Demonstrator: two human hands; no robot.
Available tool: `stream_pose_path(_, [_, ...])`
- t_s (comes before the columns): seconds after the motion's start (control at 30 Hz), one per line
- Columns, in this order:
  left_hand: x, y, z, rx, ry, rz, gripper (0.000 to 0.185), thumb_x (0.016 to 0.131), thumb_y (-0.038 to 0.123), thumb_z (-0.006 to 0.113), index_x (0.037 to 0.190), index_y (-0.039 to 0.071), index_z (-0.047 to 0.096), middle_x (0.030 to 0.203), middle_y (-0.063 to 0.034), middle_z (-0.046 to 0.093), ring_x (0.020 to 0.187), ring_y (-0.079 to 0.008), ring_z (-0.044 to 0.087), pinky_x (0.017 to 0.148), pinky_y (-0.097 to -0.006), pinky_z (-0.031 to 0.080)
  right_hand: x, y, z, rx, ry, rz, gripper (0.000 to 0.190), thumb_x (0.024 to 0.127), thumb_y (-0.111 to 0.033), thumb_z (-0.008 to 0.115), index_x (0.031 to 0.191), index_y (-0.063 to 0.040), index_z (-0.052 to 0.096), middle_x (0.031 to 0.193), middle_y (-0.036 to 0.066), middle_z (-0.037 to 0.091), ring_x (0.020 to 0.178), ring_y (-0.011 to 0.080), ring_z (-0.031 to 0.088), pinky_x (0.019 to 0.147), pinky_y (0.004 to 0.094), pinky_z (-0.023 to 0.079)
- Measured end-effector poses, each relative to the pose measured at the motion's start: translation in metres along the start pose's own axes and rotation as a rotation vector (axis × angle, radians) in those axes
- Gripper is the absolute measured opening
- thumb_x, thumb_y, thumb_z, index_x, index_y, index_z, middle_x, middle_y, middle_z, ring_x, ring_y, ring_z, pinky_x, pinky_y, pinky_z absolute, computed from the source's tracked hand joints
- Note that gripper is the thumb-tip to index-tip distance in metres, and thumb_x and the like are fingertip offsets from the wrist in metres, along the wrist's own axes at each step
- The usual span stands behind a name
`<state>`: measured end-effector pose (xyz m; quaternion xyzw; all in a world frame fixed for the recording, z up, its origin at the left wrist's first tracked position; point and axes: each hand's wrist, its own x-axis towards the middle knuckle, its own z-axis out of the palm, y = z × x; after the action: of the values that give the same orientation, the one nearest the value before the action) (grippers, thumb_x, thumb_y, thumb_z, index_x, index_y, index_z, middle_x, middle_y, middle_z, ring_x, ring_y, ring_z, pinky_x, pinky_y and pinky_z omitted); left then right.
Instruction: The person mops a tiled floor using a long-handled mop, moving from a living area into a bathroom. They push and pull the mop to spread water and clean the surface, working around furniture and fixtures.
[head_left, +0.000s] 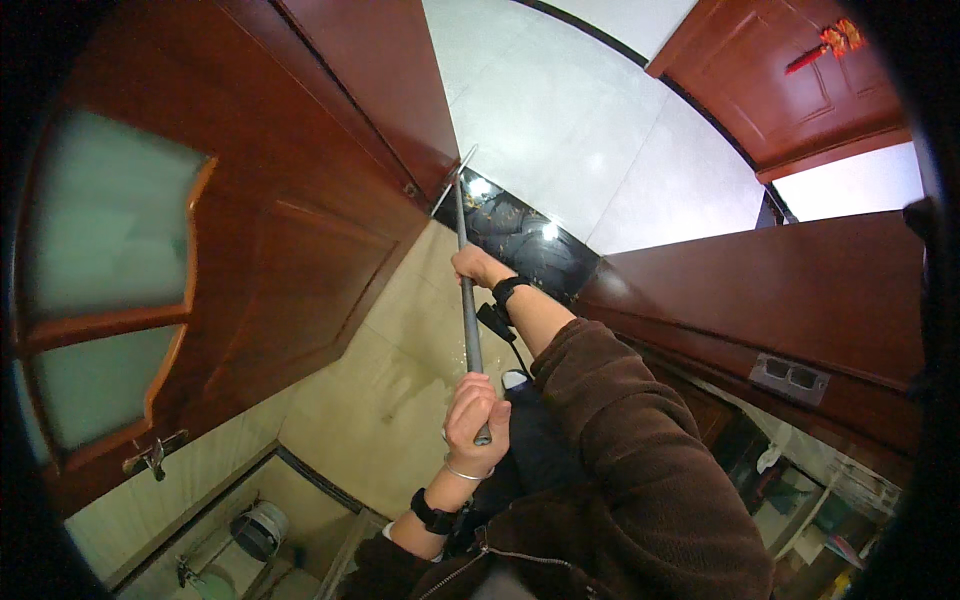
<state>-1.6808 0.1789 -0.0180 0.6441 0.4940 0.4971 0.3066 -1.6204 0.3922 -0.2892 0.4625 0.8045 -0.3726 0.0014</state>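
Note:
My left hand (476, 424) is closed around the near end of a long grey metal pole (470, 322). Farther along the same pole, my right hand (476, 265) grips it. A thin flat head at the pole's far end lies at the left end of a shiny black stone threshold (517, 232), close to the foot of the brown door frame. What kind of tool the head belongs to is too small to tell. Black bands circle both wrists, and a bracelet sits on the left one.
A brown wooden door (315, 247) with frosted glass stands at the left. Pale floor tiles (375, 375) look wet. Beyond the threshold lies a light grey floor (555, 112). A bucket (259, 529) is at the lower left, and cluttered shelves (806, 495) are at the lower right.

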Motion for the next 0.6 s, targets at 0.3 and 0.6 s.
stream_pose_path(0.3, [-0.018,0.062,-0.055,-0.118,-0.359,0.061,0.022,0.067,-0.007,0.068,0.059,0.000,0.048,0.061,-0.0127,0.048,0.058,-0.0297,0.049,0.066,-0.0395,0.048,-0.112,-0.055,0.018,0.884,-0.183,0.319,0.020,0.085,-0.011,0.051,0.067,-0.007,0.057,0.063,0.006,0.060,0.056,0.0207,0.058,0.051,0.0348,0.047])
stream_pose_path(0.6, [0.006,0.087,-0.068,-0.162,-0.382,0.093,0.021,0.065,-0.007,0.068,0.060,0.001,0.050,0.059,-0.0119,0.047,0.056,-0.0289,0.050,0.065,-0.0384,0.048,-0.119,-0.066,0.016,1.583,-0.021,0.722,0.021,0.090,-0.012,0.039,0.077,-0.004,0.052,0.061,0.008,0.053,0.058,0.0200,0.054,0.050,0.0338,0.041])
